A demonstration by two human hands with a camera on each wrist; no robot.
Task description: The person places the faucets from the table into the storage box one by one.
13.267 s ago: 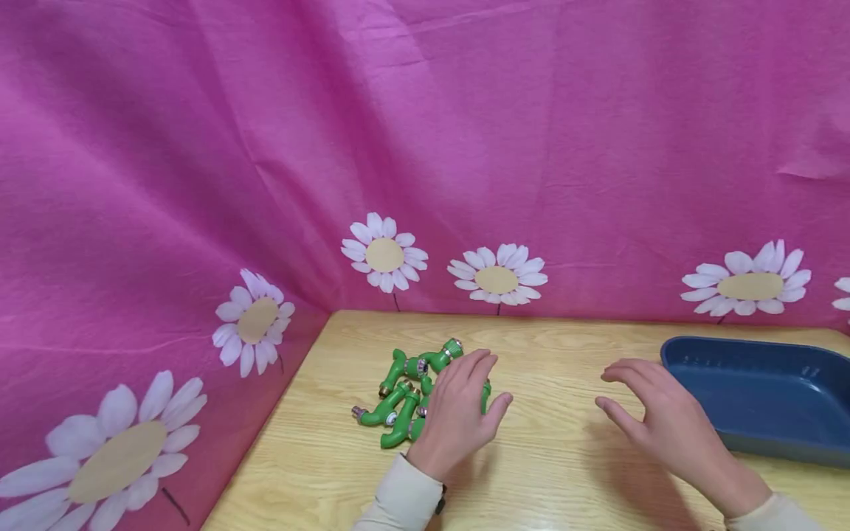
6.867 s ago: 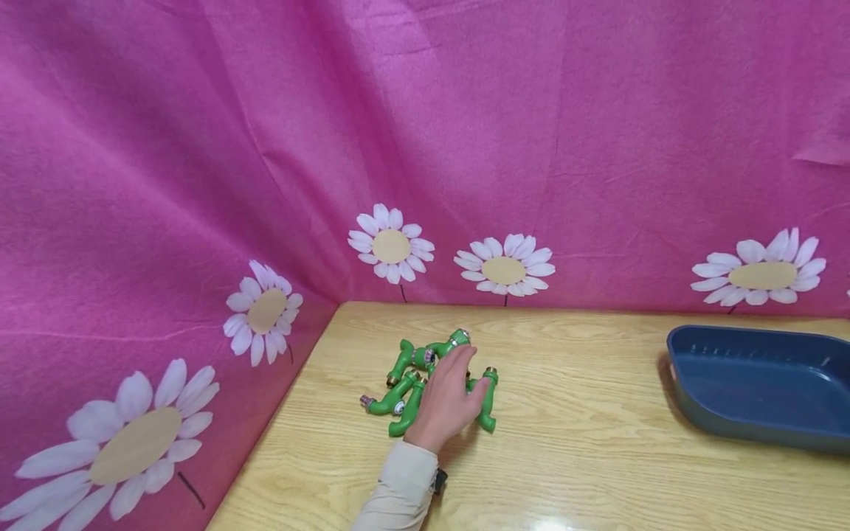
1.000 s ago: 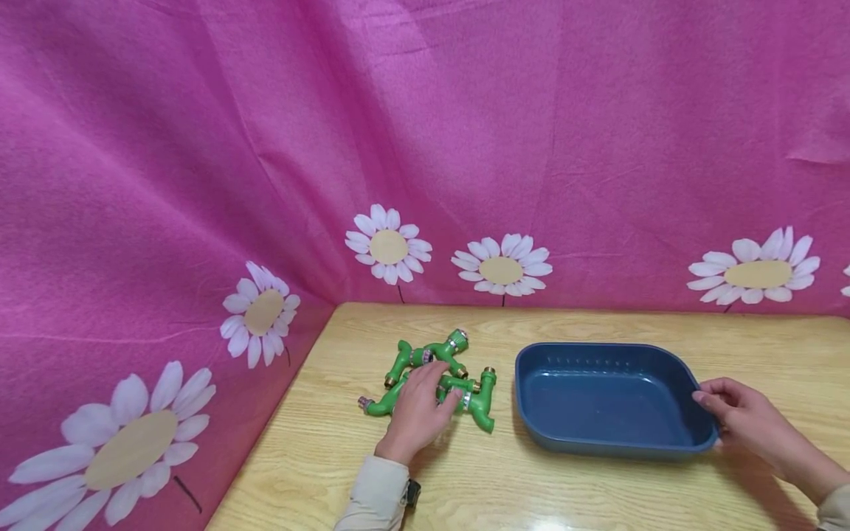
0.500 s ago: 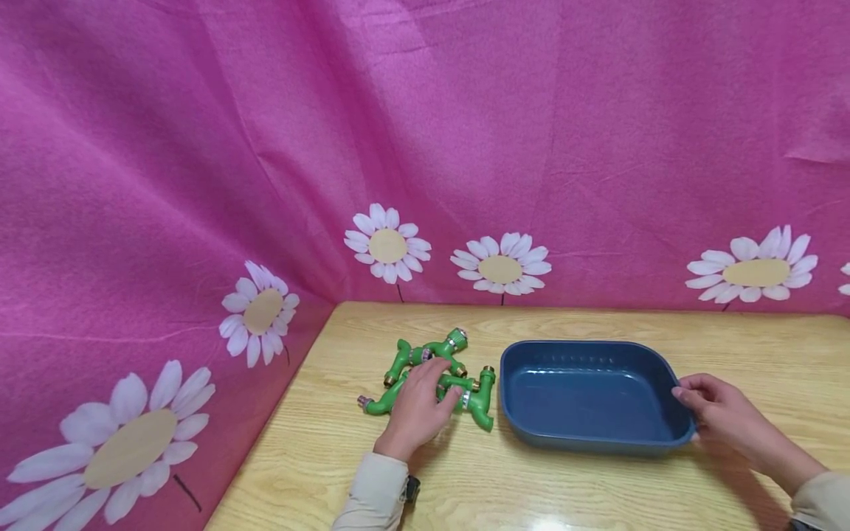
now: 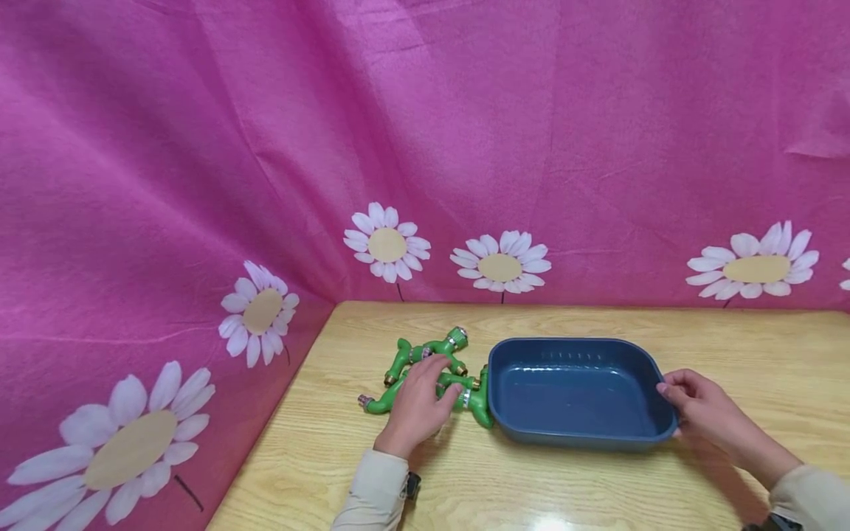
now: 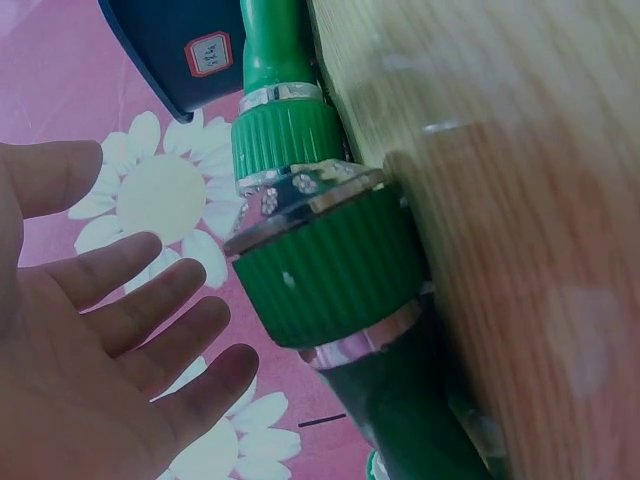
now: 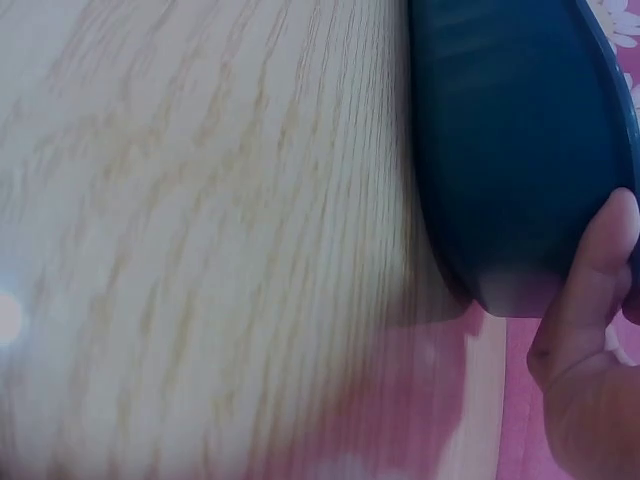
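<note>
Several green taps [image 5: 481, 404] with metal collars and brass ends lie in a cluster on the table. Above them hovers my left hand [image 5: 415, 413], covering part of the pile; the left wrist view shows its fingers [image 6: 165, 310] loosely extended and apart from a ribbed green tap [image 6: 330, 265]. At the right, my right hand [image 5: 707, 413] pinches the right end of a dark blue rectangular basin [image 5: 584, 441], thumb on the outside in the right wrist view. The basin holds nothing, and its left end stands against the rightmost tap, partly hiding it.
The wood-grain table [image 5: 531, 487] meets a pink cloth [image 5: 531, 147] printed with white daisies at its back and left. A small red-bordered label [image 6: 208, 54] is stuck on the basin's outer wall.
Earlier the basin stood at the far right; my right hand has gripped its end and slid it left up to the taps. My left hand stays over the taps, nearly still this last second.
</note>
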